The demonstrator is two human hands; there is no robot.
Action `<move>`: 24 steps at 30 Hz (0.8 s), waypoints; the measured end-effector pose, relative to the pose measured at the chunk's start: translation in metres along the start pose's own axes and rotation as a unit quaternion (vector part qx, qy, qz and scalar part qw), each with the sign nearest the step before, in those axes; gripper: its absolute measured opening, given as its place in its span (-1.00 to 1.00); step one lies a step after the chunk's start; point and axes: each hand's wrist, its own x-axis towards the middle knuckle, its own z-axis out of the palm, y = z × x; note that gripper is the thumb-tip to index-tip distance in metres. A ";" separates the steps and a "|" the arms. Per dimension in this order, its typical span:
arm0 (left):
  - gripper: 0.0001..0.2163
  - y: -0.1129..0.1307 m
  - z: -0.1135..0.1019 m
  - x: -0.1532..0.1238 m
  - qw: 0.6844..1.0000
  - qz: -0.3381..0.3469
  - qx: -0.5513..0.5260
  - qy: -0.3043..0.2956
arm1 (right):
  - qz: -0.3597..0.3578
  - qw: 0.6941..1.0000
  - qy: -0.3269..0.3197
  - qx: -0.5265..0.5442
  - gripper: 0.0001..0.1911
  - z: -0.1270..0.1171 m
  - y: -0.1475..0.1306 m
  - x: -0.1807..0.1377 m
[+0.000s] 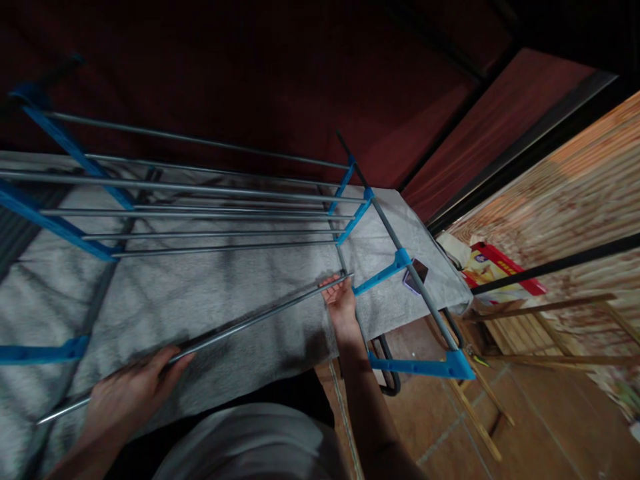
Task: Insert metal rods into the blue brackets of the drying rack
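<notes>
One blue bracket (43, 353) lies at the left edge, its inner end meeting a dark grey tube (100, 303) that slants across the grey cloth (240, 287) covering the worktop. Above it, a longer blue bracket (70, 230) tilts down towards the right, with another behind it. Lower down, the left hand (127, 390) is closed around a loose metal rod (250, 322), back of the hand upward, with the rod's near end sticking out past it towards the lower left. From there the rod runs slanting up to the right, over the cloth and on the wearer's side of the rack.

Several thin metal rods (225, 248) span the middle, joining the left brackets to smaller blue ones (354, 223) on the right. The right hand (341, 307) is palm up, fingers spread rather than curled, and the far end of the loose rod lies across it. Just right of this hand, a blue bracket (380, 275) reaches to a long side tube (427, 300); a lower bracket (420, 367) meets the tube's near end, beyond the worktop's edge. A phone (412, 281) rests on the cloth, partly hidden by the tube. Farther right are a red and yellow box (493, 267), a wooden frame (550, 307) and the tiled floor (550, 413).
</notes>
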 end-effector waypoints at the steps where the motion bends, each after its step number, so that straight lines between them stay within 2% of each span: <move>1: -0.54 0.002 -0.003 0.001 1.000 -0.004 0.006 -0.020 | -0.002 1.000 0.005 0.001 -0.62 0.000 0.000 0.002; 4: -0.51 0.007 -0.010 0.003 0.998 -0.009 0.019 -0.062 | -0.007 1.000 0.014 0.013 -0.61 0.002 0.000 0.007; 6: -0.50 0.009 -0.013 0.003 0.998 -0.012 0.013 -0.066 | -0.006 1.000 0.004 0.022 -0.60 0.006 0.000 0.010; 10: -0.50 0.009 -0.018 0.001 0.998 -0.019 -0.006 -0.052 | 0.008 0.999 -0.021 0.026 -0.57 0.016 0.000 0.016; 14: -0.55 0.012 -0.021 0.000 0.999 -0.020 -0.020 -0.032 | 0.035 0.999 -0.016 0.018 -0.59 0.018 -0.002 0.020; 16: -0.58 0.016 -0.023 0.001 0.999 -0.026 -0.036 -0.029 | 0.048 0.999 -0.016 0.000 -0.70 0.016 0.000 0.018; 19: -0.61 0.023 -0.024 0.003 0.997 -0.036 -0.068 -0.031 | 0.072 0.995 -0.056 -0.031 -0.95 0.014 0.011 0.008; 22: -0.66 0.026 -0.021 0.002 0.994 -0.045 -0.104 -0.003 | 0.084 0.990 -0.100 -0.046 -0.89 0.012 0.024 -0.004; 24: -0.69 0.025 -0.017 -0.002 0.991 -0.047 -0.123 0.012 | 0.080 0.990 -0.107 -0.050 -0.85 0.012 0.030 -0.010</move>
